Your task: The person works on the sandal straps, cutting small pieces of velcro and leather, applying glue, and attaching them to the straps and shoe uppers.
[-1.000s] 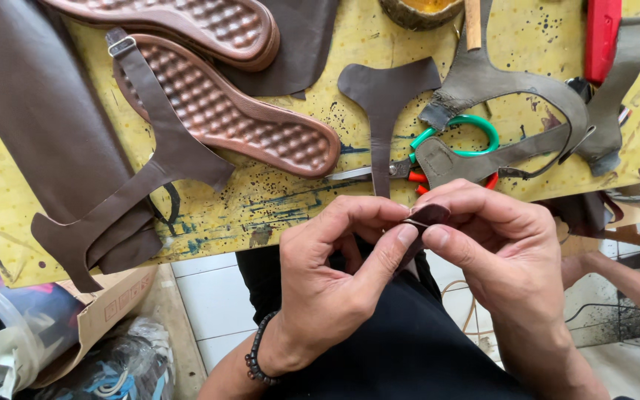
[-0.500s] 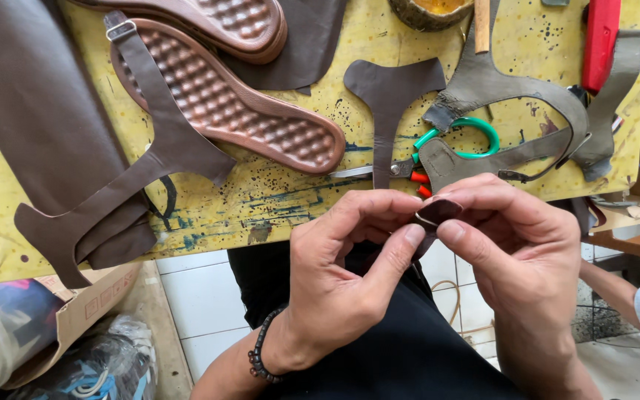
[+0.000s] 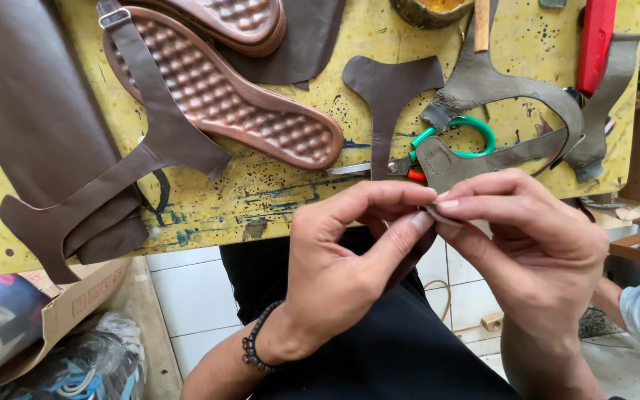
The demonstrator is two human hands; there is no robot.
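A yellow, paint-spattered workboard carries the work pieces. On it lie 2 brown rubber shoe soles, a large sheet of brown leather at the left, several cut brown leather strap pieces, and a buckled strap draped across 1 sole. Green-handled scissors sit partly under grey-brown cut pieces, with a red tool near the right edge.

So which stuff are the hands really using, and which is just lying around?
In use: left hand and right hand, pinching a small dark leather piece.

Lying about: ridged brown soles, cut leather straps, green-handled scissors, red tool.
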